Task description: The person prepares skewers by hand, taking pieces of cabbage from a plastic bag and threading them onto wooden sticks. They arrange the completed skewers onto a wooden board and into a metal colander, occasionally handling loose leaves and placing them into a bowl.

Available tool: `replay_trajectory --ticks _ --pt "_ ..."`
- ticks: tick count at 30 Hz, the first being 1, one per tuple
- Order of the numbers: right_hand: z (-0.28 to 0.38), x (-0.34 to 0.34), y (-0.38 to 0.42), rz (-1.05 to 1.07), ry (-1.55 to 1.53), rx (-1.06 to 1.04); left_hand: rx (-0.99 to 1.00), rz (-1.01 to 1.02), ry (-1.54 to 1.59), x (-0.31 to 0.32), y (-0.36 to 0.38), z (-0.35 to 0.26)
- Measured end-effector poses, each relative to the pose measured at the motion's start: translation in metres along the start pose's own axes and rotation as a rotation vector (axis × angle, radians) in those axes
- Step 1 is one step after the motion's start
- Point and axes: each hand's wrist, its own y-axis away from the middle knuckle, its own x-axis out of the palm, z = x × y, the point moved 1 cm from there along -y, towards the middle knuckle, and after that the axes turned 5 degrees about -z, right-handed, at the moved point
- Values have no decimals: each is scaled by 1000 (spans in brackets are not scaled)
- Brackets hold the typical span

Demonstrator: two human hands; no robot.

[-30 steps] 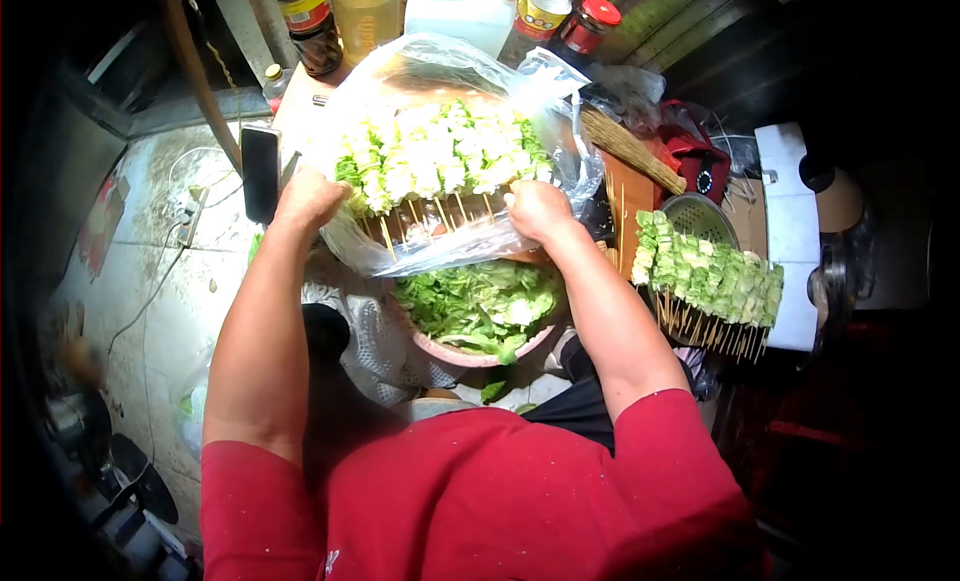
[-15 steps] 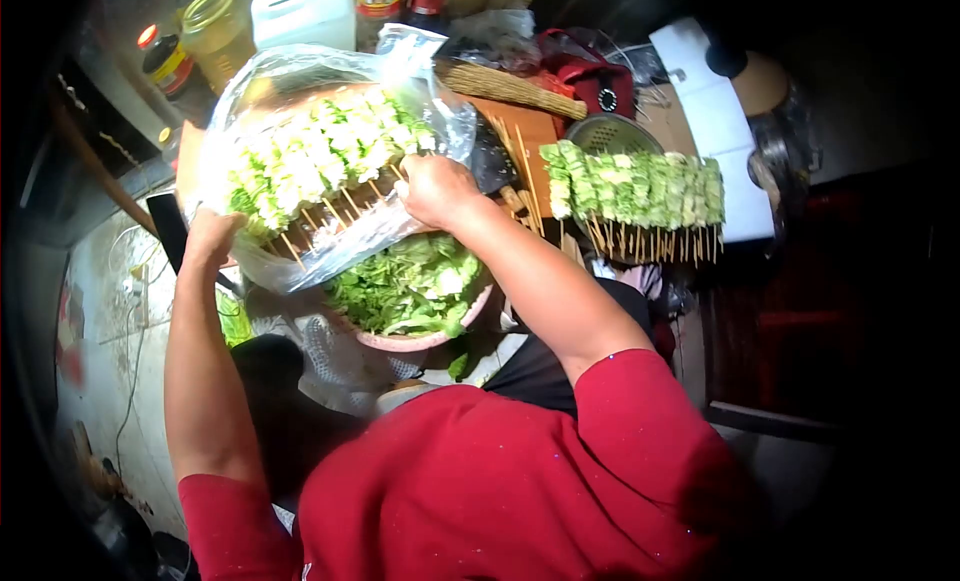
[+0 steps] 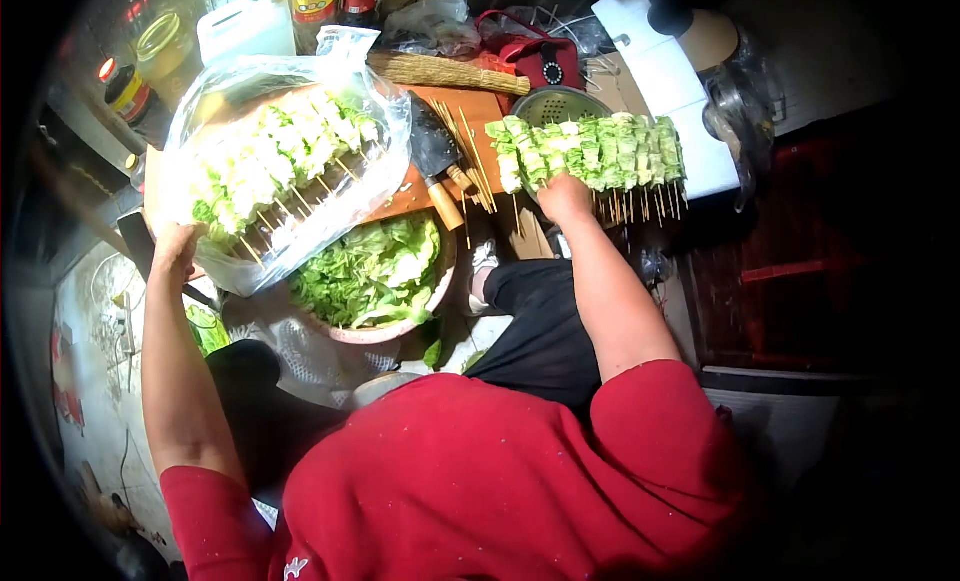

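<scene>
My left hand (image 3: 178, 249) is closed at the lower left edge of a clear plastic bag (image 3: 395, 151). Inside the bag lies a row of leafy green vegetable skewers (image 3: 285, 156), their bare stick ends pointing down and right. Over to the right, my right hand (image 3: 566, 198) is closed around stick ends below a second row of vegetable skewers (image 3: 625, 151); how many it grips is hidden. That row rests across a metal colander (image 3: 560, 104). Between and below the hands, loose green leaves (image 3: 370, 266) fill a pink basin (image 3: 375, 334).
A cleaver (image 3: 432, 146) and loose bamboo sticks (image 3: 475, 151) lie on the orange board (image 3: 482, 103) between the two rows. Behind stand a straw whisk (image 3: 450, 74), a white jug (image 3: 245, 31), several bottles and a red bag (image 3: 535, 59). White foam (image 3: 665, 81) borders the right.
My right hand has left the bag and moved right to the skewers at the colander. My left hand stays at the bag's edge. The view has shifted slightly, and the cleaver now shows.
</scene>
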Motion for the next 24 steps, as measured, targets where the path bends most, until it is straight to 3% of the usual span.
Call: replay_trajectory --ticks 7,9,10,15,18,20,21,22,24 --pt "-21 33 -23 227 -78 141 -62 -6 -62 0 1 -2" --pt "-21 42 -27 225 -144 200 133 -41 -60 4 -11 7" --pt "-21 46 -29 224 -208 256 132 -42 -61 3 -16 9" --pt "-6 57 -18 314 -47 142 -39 -26 -87 0 10 -11" --pt "-12 83 -24 297 48 71 39 -16 -46 1 -1 -1" --pt "-13 90 -24 505 -42 63 27 -20 -55 2 -5 2" --pt "-12 91 -19 472 -215 273 18 -24 -63 2 -4 1" --pt "-12 90 -16 474 -214 271 16 -26 -63 3 -3 0" --pt "-10 85 -10 484 -520 418 41 -37 -71 3 0 -2"
